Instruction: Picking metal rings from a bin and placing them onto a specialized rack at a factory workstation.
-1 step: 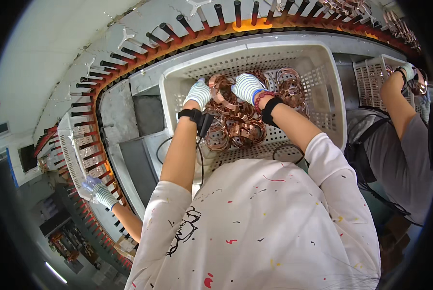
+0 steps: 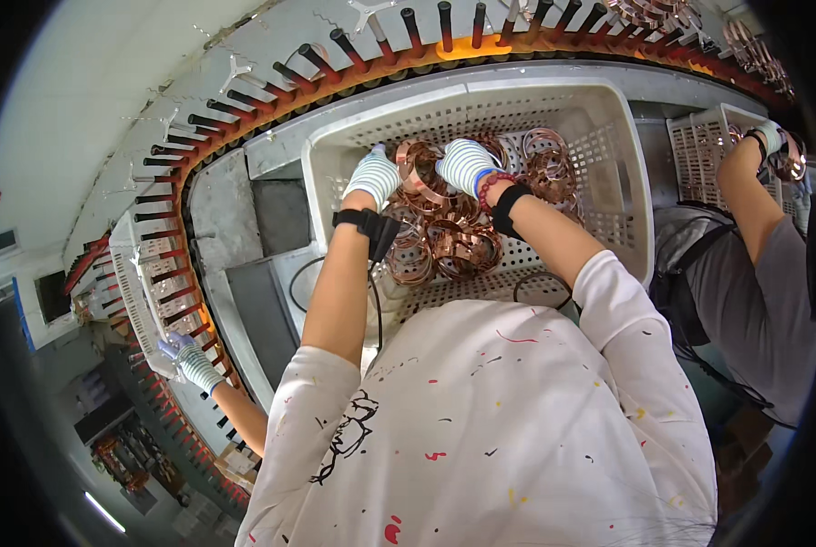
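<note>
Holding a copper coil (image 2: 419,164), left hand (image 2: 372,176) and right hand (image 2: 463,164) (both gloved) meet.

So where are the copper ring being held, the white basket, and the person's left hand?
copper ring (image 2: 419,169), head view, on its curved band.
white basket (image 2: 608,118), head view, on its perforated right wall.
left hand (image 2: 373,176), head view, on the glove's back.

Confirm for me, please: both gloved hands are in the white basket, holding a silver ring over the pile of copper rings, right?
Not quite: the ring held between the left hand and right hand is copper-coloured, not silver, as the head view shows. The rest stands: both gloved hands are in the white basket, over the pile of copper rings.
</note>
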`<move>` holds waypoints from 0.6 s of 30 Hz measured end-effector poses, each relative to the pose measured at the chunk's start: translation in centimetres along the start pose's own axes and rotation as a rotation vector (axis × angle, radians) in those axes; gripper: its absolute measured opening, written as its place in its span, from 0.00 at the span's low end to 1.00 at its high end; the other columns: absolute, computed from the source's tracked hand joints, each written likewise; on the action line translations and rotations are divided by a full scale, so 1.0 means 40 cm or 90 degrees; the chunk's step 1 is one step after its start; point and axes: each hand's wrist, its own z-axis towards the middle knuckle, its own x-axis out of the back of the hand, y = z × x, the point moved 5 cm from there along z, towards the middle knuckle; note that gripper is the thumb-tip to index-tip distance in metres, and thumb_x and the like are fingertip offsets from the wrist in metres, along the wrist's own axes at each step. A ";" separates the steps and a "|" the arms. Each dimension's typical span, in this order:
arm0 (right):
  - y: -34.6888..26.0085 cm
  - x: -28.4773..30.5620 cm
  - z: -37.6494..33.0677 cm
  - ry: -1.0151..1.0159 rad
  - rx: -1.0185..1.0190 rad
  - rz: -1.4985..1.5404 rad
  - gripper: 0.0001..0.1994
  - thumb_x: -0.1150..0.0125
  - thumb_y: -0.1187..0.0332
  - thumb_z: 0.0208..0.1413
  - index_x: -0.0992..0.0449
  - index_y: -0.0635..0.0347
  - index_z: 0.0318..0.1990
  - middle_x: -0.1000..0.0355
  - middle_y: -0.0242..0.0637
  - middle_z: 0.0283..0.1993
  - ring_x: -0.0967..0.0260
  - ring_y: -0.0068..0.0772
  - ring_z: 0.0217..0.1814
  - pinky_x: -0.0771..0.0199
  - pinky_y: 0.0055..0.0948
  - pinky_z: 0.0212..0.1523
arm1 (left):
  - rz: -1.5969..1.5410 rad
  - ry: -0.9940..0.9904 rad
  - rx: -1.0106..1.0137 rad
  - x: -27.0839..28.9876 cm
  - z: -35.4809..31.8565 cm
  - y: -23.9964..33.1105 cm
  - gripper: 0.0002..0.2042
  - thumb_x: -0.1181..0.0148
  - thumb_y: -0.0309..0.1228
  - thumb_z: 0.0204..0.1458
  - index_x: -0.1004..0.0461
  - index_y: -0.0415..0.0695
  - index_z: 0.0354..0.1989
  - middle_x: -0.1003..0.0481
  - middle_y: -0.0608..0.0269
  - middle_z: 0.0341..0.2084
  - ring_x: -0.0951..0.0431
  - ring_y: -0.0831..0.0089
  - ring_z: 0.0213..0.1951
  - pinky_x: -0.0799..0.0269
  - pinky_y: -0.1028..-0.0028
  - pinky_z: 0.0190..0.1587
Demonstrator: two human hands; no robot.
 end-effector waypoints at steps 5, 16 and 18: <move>0.041 -0.023 0.003 0.048 -0.013 0.000 0.22 0.41 0.54 0.60 0.17 0.71 0.39 0.21 0.62 0.38 0.21 0.62 0.42 0.20 0.50 0.48 | 0.485 0.225 -0.280 0.120 -0.260 0.380 0.20 0.47 0.26 0.57 0.26 0.44 0.59 0.20 0.44 0.48 0.20 0.48 0.50 0.23 0.56 0.53; 0.134 0.097 -0.148 0.215 0.120 0.062 0.12 0.44 0.69 0.54 0.16 0.62 0.40 0.21 0.59 0.35 0.21 0.59 0.41 0.21 0.48 0.46 | 0.587 -0.100 -0.334 -0.045 -0.209 0.257 0.15 0.49 0.33 0.61 0.21 0.45 0.53 0.20 0.46 0.50 0.19 0.49 0.52 0.24 0.55 0.57; 0.151 0.198 -0.289 0.041 -0.085 0.413 0.16 0.49 0.73 0.61 0.18 0.61 0.52 0.20 0.56 0.40 0.18 0.48 0.39 0.19 0.44 0.44 | 0.437 -0.058 -0.441 -0.002 -0.260 0.371 0.15 0.48 0.33 0.62 0.22 0.45 0.54 0.21 0.44 0.51 0.21 0.47 0.54 0.25 0.56 0.58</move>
